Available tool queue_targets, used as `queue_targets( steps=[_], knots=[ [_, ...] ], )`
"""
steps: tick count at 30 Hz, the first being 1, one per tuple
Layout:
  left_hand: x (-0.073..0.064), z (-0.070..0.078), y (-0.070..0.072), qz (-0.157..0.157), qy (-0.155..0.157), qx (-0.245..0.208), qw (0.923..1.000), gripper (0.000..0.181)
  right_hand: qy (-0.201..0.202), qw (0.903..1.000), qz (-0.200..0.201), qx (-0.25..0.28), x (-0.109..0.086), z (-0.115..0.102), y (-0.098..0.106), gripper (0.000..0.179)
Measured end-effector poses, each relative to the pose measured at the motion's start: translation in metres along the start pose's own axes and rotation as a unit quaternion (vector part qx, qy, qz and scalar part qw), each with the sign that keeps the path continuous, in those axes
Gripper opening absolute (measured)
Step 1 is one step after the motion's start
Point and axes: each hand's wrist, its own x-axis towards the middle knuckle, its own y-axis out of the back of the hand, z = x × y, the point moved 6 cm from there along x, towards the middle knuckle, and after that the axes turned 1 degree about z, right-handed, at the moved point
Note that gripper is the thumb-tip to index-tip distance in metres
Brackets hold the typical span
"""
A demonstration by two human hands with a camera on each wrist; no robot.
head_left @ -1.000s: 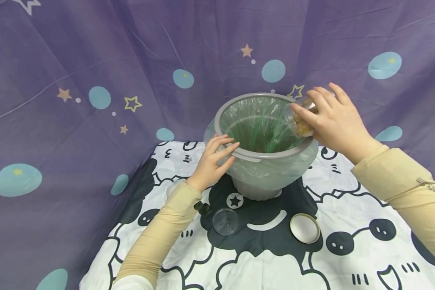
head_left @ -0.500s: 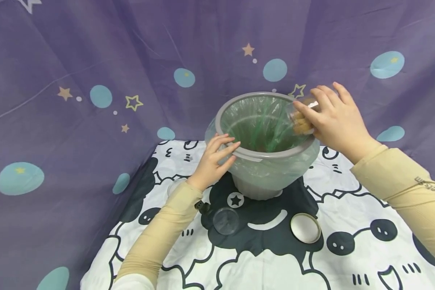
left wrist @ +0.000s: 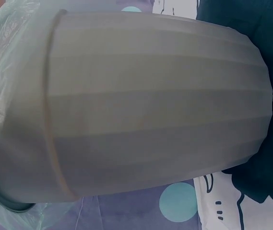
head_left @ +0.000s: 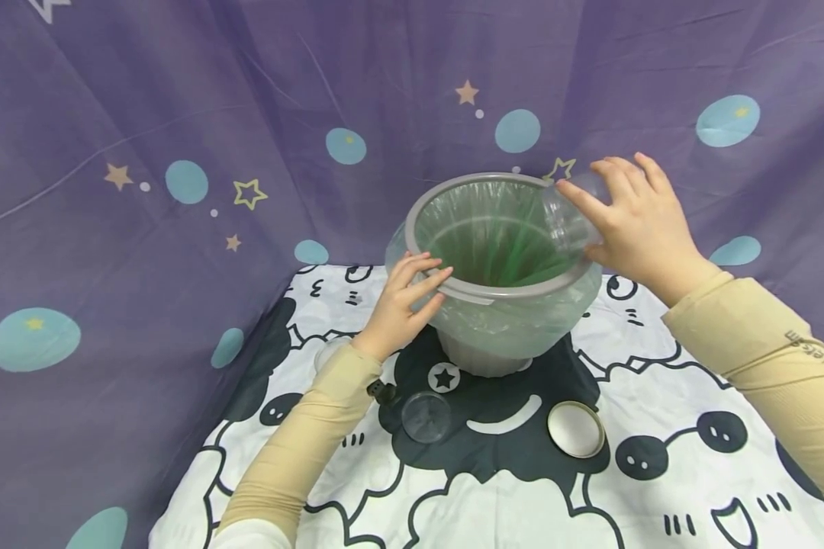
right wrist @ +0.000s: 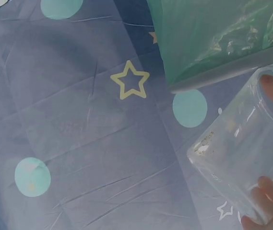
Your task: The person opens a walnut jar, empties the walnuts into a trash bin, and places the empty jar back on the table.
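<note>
My right hand [head_left: 635, 221] grips a clear plastic jar [head_left: 571, 212] between thumb and fingers, tilted with its mouth over the right side of a grey trash can [head_left: 474, 356]. No pieces show inside the jar; in the right wrist view a few brown crumbs cling to the jar [right wrist: 206, 143] near its base. A pale green bag [head_left: 515, 320] lines the can and is folded down over its grey rim. My left hand [head_left: 401, 305] rests on the near left of that rim with fingers nearly straight. The left wrist view is filled by the can's ribbed side [left wrist: 155, 100].
On the sheep-print cloth [head_left: 494, 511] in front of the can lie a clear round lid [head_left: 426, 417] and a white lid with a gold edge [head_left: 575, 429]. A clear round object [head_left: 329, 352] is partly hidden behind the left forearm. A purple curtain [head_left: 412, 69] hangs close behind.
The yellowish-brown pieces that were inside the jar are gone from it, and the jar now looks see-through. My right hand has tipped it slightly further; the left hand has stayed on the rim.
</note>
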Motion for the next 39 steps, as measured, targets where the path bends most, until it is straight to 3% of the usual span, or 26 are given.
queue_targets(
  steps=[12, 26, 30, 35, 39],
  knots=[
    [0.0, -0.002, -0.001, -0.007, 0.007, 0.003, 1.0, 0.035, 0.02, 0.9997, 0.011, 0.004, -0.004, -0.003, -0.003, 0.092],
    [0.002, -0.002, 0.0, -0.008, 0.002, 0.007, 0.9999, 0.036, -0.013, 0.9988, 0.038, 0.027, -0.015, 0.006, 0.001, 0.087],
    [0.001, -0.001, 0.0, -0.008, 0.007, 0.004, 0.9999, 0.036, -0.054, 0.9954, 0.052, 0.06, -0.021, 0.012, 0.001, 0.089],
    [0.0, -0.001, 0.0, -0.007, 0.007, 0.006, 0.9999, 0.036, -0.128, 0.9843, 0.065, 0.102, -0.031, 0.017, -0.002, 0.094],
    [0.0, -0.001, 0.0, -0.004, 0.007, 0.006, 1.0, 0.036, -0.153, 0.9774, 0.089, 0.116, -0.037, 0.02, -0.003, 0.094]
  ],
)
